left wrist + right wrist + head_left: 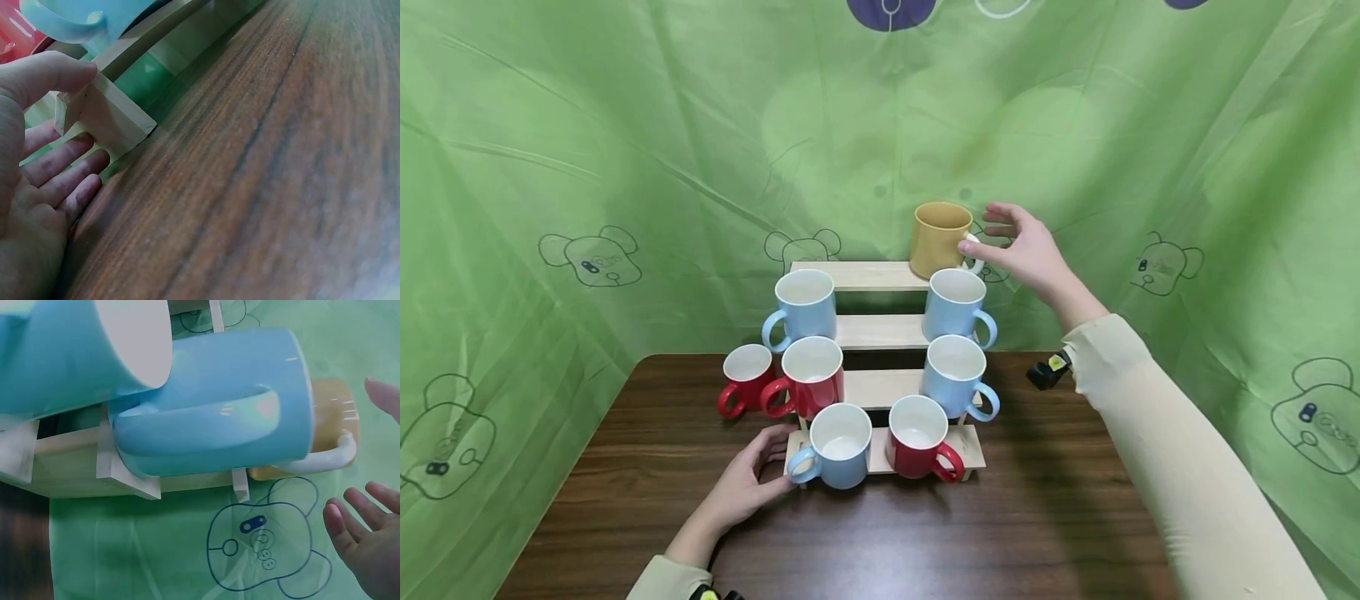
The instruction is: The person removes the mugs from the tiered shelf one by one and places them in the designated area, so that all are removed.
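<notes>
My right hand (1030, 250) is spread beside a yellow mug (934, 250) with a white handle, at the right end of the top shelf of a stepped wooden rack (880, 275). In the right wrist view, the fingers (359, 528) stand apart from that mug, partly hidden behind a light blue mug (219, 369). At the rack's lower left, my left hand (745, 487) holds the end of the bottom shelf (103, 115). Its thumb lies on top and its other fingers are lower down, beside the end. A light blue mug (844, 462) stands right by the thumb.
More light blue mugs (808, 312) and red mugs (827, 387) stand on the steps, handles turned outward. One red mug (752, 375) is left of the rack. All this is on a dark wooden table (910, 542) before a green curtain (700, 125).
</notes>
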`<state>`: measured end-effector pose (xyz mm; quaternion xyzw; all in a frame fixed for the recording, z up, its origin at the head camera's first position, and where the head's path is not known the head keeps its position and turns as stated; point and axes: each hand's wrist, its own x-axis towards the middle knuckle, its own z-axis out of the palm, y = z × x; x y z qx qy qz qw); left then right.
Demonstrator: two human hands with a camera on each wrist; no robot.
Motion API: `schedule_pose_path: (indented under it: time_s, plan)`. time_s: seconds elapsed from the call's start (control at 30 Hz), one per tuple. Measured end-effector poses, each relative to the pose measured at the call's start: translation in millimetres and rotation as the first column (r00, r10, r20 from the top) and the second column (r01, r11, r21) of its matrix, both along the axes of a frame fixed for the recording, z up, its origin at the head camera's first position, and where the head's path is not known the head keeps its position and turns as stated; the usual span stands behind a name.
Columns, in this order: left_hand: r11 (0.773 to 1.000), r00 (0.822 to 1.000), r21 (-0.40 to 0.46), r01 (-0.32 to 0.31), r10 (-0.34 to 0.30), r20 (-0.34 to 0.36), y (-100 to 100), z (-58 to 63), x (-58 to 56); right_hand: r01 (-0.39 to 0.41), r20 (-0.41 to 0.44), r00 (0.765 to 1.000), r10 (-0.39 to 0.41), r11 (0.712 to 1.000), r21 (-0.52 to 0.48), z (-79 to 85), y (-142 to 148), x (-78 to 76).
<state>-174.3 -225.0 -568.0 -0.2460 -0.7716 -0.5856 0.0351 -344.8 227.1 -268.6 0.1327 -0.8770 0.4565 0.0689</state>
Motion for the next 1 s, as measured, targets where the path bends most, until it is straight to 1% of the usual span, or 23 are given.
schedule_pose_path:
  time_s: [0.1, 0.27, 0.57, 0.73, 0.87, 1.0]
  plan:
    - [1.0, 1.0, -0.001, 0.001, -0.001, -0.003, 0.8, -0.8, 0.7, 0.003, 0.005, 1.0, -0.003, 1.0, 0.02, -2.4, -3.3, -6.6]
    - [1.0, 1.0, -0.011, -0.006, 0.006, 0.006, 1.3, -0.1, 2.0, 0.008, 0.007, 1.0, -0.008, 1.0, 0.023, -6.1, -6.2, -17.5]
    - [1.0, 1.0, -0.009, -0.006, 0.006, 0.006, 2.8, 1.6, 4.3, -0.024, 0.025, 0.999, 0.023, 1.0, 0.018, -8.1, -15.6, -31.4]
    - [1.0, 1.0, -0.006, -0.005, 0.005, 0.008, 4.0, 1.7, 5.1, -0.035, 0.039, 0.999, 0.035, 0.999, -0.007, -9.2, -21.0, -35.1]
    - [1.0, 1.0, -0.008, -0.006, 0.006, 0.011, 4.3, 0.7, 4.9, -0.038, 0.057, 0.998, 0.04, 0.999, -0.036, -7.7, -24.5, -34.3]
    - [1.0, 1.0, -0.014, -0.012, 0.012, 0.021, 4.3, 0.4, 5.3, -0.039, 0.071, 0.997, 0.041, 0.999, -0.037, -5.7, -26.3, -32.8]
